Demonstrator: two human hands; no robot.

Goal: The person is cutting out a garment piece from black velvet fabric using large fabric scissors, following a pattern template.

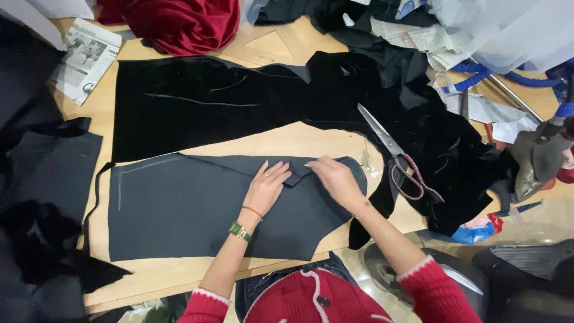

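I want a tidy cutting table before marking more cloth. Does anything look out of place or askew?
Yes. The scissors lie open on the black velvet, blades bare. The grey fabric has a corner folded over between the left hand and right hand. A newspaper overhangs the table edge.

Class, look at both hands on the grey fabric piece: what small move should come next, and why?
Probably smooth the folded corner flat: the left hand presses the grey fabric piece down while the right hand pinches its upper edge, where a small flap is turned up.

Flat dark grey fabric piece [197, 209]
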